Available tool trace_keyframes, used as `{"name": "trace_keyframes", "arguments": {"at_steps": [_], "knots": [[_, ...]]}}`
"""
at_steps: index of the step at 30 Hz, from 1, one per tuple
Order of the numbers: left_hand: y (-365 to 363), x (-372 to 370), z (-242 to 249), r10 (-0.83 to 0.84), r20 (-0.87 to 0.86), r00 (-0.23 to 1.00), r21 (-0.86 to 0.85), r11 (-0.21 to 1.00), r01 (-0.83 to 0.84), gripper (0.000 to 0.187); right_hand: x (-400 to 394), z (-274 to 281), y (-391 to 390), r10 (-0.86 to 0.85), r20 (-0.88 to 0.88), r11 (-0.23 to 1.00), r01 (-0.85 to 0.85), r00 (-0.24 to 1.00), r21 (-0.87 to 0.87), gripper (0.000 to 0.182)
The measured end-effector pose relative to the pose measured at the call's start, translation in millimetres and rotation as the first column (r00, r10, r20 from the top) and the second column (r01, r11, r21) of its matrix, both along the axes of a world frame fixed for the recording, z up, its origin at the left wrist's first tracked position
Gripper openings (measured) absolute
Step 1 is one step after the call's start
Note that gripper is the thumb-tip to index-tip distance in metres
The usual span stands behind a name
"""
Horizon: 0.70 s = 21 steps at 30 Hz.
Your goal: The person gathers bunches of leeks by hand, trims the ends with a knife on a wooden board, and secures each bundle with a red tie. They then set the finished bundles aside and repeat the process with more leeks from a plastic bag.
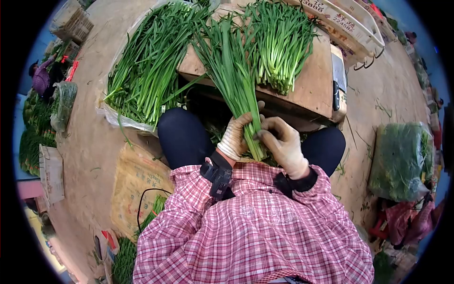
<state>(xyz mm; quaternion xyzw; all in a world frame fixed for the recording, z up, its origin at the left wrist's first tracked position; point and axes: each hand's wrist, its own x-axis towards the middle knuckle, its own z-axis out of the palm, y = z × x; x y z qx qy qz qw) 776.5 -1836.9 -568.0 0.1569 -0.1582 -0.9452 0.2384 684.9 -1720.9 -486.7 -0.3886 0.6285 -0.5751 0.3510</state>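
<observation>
My left hand (236,135), in a pale glove with darkened fingers, is wrapped round a bunch of long green leafy stems (239,90) near its lower end. The bunch slants up and away over a wooden box (312,97), its cut ends towards my lap. On the right side of the same stems, my right hand (283,142), gloved too, has its thumb and fingertips pinched together at the bunch's edge; whatever lies between them is too small to tell. Another bunch (281,47) lies on the box. Left of it, a large heap of greens (151,61) rests on clear plastic.
A knife (336,92) lies at the box's right edge, near a white crate (350,23). A yellow sack (137,184) is on the floor at left, a wrapped green bale (397,161) at right. Another person (42,78) is at far left.
</observation>
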Motion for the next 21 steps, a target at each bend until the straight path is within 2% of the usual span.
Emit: {"name": "trace_keyframes", "arguments": {"at_steps": [1, 2, 4, 5, 7, 8, 10, 11, 12, 13, 14, 15, 16, 18, 19, 20, 21], "knots": [[-2, 1, 2, -0.022, 0.02, 1.0, 0.023, 1.0, 0.022, 0.045, 0, 16, 8, 0.021, 0.109, 0.999, -0.024, 0.994, 0.022, 0.012], [-4, 0, 4, -0.018, 0.019, 1.0, 0.014, 1.0, 0.018, 0.045, -2, 30, 17, 0.032, -0.016, 0.999, -0.033, 0.999, -0.042, 0.012], [-7, -1, 9, -0.04, 0.035, 0.999, 0.054, 0.998, 0.038, 0.045, -9, 53, 40, 0.042, 0.205, 0.999, -0.04, 0.978, -0.015, 0.014], [-9, 1, 12, 0.004, 0.054, 0.999, 0.081, 0.997, -0.008, 0.043, -16, 56, 50, 0.081, 0.268, 0.992, -0.051, 0.96, -0.117, 0.015], [-16, 5, 25, 0.027, 0.033, 0.999, -0.012, 1.0, -0.027, 0.042, -26, 61, 63, 0.131, 0.4, 0.95, 0.0, 0.907, -0.311, 0.016], [-19, 9, 32, 0.043, 0.015, 0.999, -0.086, 0.995, -0.042, 0.042, -33, 63, 67, 0.073, 0.431, 0.965, 0.046, 0.899, -0.258, 0.015], [-26, 23, 58, 0.075, 0.024, 0.997, -0.211, 0.975, -0.068, 0.044, -51, 67, 65, -0.053, 0.339, 0.998, 0.037, 0.939, 0.054, 0.014], [-33, 31, 63, 0.076, 0.043, 0.996, -0.225, 0.972, -0.065, 0.041, -57, 62, 54, -0.053, 0.109, 0.947, 0.015, 0.993, 0.322, 0.012], [-39, 40, 68, 0.076, 0.066, 0.995, -0.237, 0.97, -0.059, 0.038, -67, 34, 49, 0.053, 0.041, 0.882, -0.066, 0.998, 0.467, 0.011], [-40, 46, 82, 0.097, 0.06, 0.993, -0.292, 0.954, -0.076, 0.04, -79, -18, 48, 0.213, -0.492, 0.904, 0.021, 0.844, 0.426, 0.011], [-41, 50, 95, 0.156, 0.068, 0.985, -0.329, 0.936, -0.125, 0.042, -86, -53, 43, 0.361, -0.761, 0.867, 0.107, 0.538, 0.487, 0.014], [-42, 54, 104, 0.168, 0.058, 0.984, -0.356, 0.924, -0.137, 0.042, -84, -58, 33, 0.615, -0.663, 0.683, 0.132, 0.426, 0.719, 0.02], [-43, 59, 109, 0.18, 0.049, 0.982, -0.381, 0.913, -0.148, 0.043, -81, -65, 19, 0.754, -0.546, 0.537, 0.137, 0.365, 0.833, 0.02], [-48, 67, 108, 0.175, 0.043, 0.984, -0.41, 0.901, -0.142, 0.043, -69, -56, -6, 0.729, -0.598, 0.597, 0.117, 0.333, 0.794, 0.021], [-48, 69, 108, 0.159, 0.039, 0.987, -0.422, 0.898, -0.128, 0.044, -61, -32, -19, 0.526, -0.751, 0.807, 0.044, 0.398, 0.589, 0.021], [-46, 70, 110, 0.156, 0.042, 0.987, -0.427, 0.896, -0.124, 0.044, -52, -7, -30, 0.291, -0.828, 0.944, -0.002, 0.479, 0.331, 0.021], [-42, 69, 113, 0.156, 0.032, 0.987, -0.434, 0.892, -0.127, 0.047, -50, 8, -46, 0.098, -0.766, 0.995, -0.057, 0.635, 0.08, 0.022]]}}
